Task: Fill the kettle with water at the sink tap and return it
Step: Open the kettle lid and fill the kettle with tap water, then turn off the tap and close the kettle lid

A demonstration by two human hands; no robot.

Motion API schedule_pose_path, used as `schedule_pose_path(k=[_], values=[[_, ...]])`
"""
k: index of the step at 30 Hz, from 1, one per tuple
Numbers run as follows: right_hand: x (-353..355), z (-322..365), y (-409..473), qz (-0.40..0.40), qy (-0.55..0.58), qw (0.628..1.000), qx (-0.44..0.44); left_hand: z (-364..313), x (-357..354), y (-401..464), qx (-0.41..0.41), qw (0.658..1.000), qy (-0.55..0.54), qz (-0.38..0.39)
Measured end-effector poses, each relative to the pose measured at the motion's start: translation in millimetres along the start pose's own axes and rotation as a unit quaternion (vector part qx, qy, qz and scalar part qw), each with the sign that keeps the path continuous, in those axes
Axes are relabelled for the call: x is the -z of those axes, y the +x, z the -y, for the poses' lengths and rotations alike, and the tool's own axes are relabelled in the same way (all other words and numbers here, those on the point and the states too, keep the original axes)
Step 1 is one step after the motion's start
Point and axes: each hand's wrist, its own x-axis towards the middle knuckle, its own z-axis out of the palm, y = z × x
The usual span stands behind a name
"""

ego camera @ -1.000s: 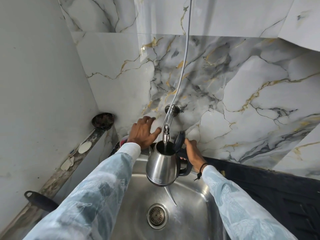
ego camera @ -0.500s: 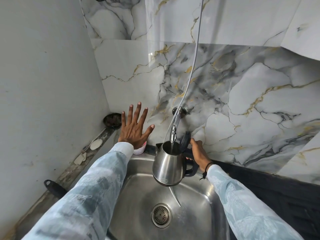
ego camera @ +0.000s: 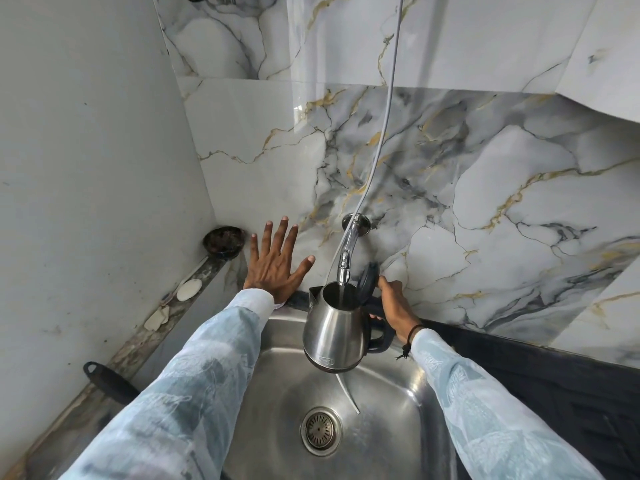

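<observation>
Left hand (ego camera: 275, 263) lifted off the tap area since a second ago, fingers now splayed flat against the marble wall (ego camera: 485, 174). Right hand (ego camera: 394, 303) grips the kettle (ego camera: 334, 336) handle, frame centre, under the running tap (ego camera: 346, 252), over the sink (ego camera: 391, 410).

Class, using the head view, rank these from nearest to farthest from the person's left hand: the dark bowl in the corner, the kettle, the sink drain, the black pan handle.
From the left hand:
1. Dark bowl, just to its left in the corner.
2. Kettle, to its right under the tap.
3. Sink drain, below in the basin.
4. Black pan handle, far lower left on the ledge.
</observation>
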Motion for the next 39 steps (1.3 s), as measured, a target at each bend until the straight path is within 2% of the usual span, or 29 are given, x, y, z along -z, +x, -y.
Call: schedule_pose_path(k=[8,13,20,25,31,35,39], values=[[0.0,-1.8,0.6,-0.009,0.007,1.0,-0.002,-9.0,-7.3,0.1,-0.002,0.999,-0.028,0.027],[1.7,-4.6,-0.6,-0.005,0.009,1.0,-0.002,-27.9,-11.2,1.5,0.007,0.992,-0.122,0.042],[1.1,-9.5,4.5,0.002,0.014,1.0,0.002,-58.9,-18.9,10.8,0.042,0.963,-0.239,0.12],[1.0,-10.9,8.8,-0.002,0.009,1.0,0.004,-65.3,-26.6,15.0,0.084,0.941,-0.304,0.124],[1.4,-9.9,10.9,-0.003,0.021,1.0,-0.008,-71.0,-26.9,16.6,0.095,0.949,-0.278,0.117],[2.1,-11.1,13.9,-0.003,0.022,1.0,-0.009,-80.1,-28.4,14.4,0.115,0.963,-0.234,0.065],[2.2,-13.9,14.9,-0.003,0.045,0.999,-0.016,-67.4,-28.2,16.0,0.084,0.956,-0.264,0.098]])
